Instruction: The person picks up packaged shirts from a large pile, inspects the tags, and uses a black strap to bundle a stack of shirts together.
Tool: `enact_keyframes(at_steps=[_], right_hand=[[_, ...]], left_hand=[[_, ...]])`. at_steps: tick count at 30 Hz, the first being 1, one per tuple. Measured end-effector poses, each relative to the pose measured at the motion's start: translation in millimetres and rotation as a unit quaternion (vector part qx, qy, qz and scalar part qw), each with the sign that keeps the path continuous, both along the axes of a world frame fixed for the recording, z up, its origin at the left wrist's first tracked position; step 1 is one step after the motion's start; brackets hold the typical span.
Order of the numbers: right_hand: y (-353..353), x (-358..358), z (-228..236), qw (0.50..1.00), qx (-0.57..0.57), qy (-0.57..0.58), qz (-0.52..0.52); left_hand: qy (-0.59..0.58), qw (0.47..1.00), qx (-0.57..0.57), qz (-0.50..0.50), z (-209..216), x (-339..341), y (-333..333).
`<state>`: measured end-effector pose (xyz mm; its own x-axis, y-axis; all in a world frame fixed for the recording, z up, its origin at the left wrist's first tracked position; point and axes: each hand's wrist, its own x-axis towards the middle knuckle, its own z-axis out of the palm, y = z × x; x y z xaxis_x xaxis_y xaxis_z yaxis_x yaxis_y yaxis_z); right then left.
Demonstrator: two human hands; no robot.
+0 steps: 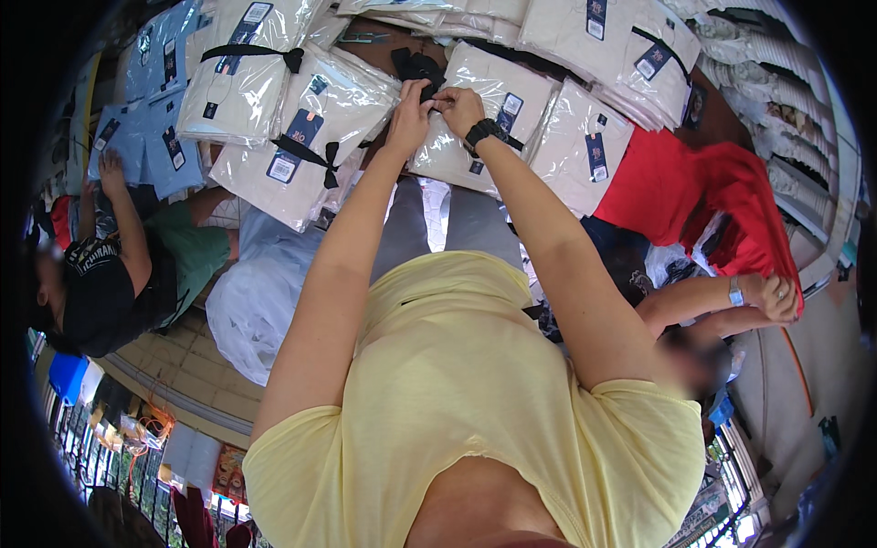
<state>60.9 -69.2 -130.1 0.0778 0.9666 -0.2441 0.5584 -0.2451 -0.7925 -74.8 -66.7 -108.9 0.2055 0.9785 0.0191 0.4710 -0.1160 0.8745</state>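
My left hand (410,119) and my right hand (459,110) meet at the far middle of the table, fingers pinched together on a black cloth strip (418,68). Bunched dark fabric rises just beyond my fingertips; the exact grip is partly hidden. Under my right wrist lies a stack of cream garments in clear plastic (448,151), with a dark blue tag (510,111) showing. To the left, another plastic-wrapped cream bundle (247,175) has a black band knotted round it.
More tied cream bundles (224,91) lie around. At left a co-worker touches light blue packed shirts (137,146). On the right another person holds up red cloth (667,183). A large clear plastic bag (260,292) sits left of my legs. White stacks (776,73) line the right side.
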Motion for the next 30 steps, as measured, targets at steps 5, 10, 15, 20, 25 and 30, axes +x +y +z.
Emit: enact_keyframes(at_steps=[5,10,15,20,25,30], right_hand=[[0.2,4.0,3.9,0.999,-0.022,0.026,0.008],[-0.2,7.4,0.6,0.997,-0.034,0.074,-0.007],[-0.2,7.8,5.3,0.999,-0.015,0.038,0.01],[0.2,7.9,10.2,0.998,-0.02,0.041,0.03],[-0.5,7.1,8.5,0.998,-0.008,0.07,0.002],[-1.3,6.2,12.0,0.994,0.006,0.107,-0.006]], left_hand=[[-0.066,0.981,-0.155,0.1,-13.6,5.1,1.7],[-0.078,0.968,-0.171,0.163,-43.2,10.8,0.1],[0.004,0.985,-0.053,0.163,-48.0,22.3,-12.1],[-0.148,0.937,-0.212,0.237,-60.4,18.0,-15.9],[-0.232,0.851,-0.322,0.343,-48.5,25.7,-10.2],[-0.174,0.946,-0.178,0.206,-47.8,14.9,-16.7]])
